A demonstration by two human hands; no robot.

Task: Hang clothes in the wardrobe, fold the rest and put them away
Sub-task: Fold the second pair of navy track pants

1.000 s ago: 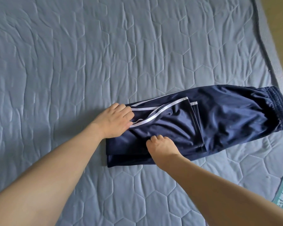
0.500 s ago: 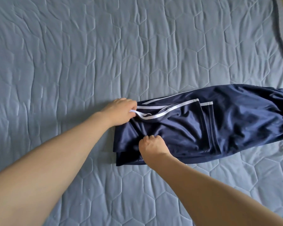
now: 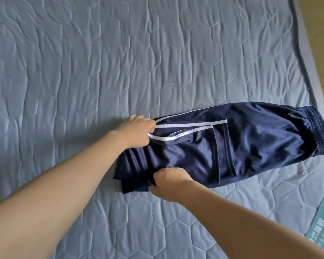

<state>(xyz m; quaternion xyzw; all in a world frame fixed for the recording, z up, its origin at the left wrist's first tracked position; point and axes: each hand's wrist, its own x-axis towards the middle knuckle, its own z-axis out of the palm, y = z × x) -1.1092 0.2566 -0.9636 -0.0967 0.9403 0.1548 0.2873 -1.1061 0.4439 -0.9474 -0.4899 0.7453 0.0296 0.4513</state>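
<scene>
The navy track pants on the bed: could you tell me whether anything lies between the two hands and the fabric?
Nothing visible does. The left hand and the right hand both already grip the folded end of the navy track pants, which lie alone on the grey quilted bed cover.

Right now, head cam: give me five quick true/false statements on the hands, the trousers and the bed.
1. Both hands grip the folded end of the navy track trousers. True: the left hand holds the far corner by the white stripes, the right hand the near edge.
2. The elastic waistband points toward the person's left. False: it lies at the right, near the edge of the bed.
3. The trousers lie on a grey quilted mattress cover. True.
4. The trousers hang on a hanger. False: no hanger is in view; they lie on the bed.
5. The stripes are red. False: they are white.
</scene>
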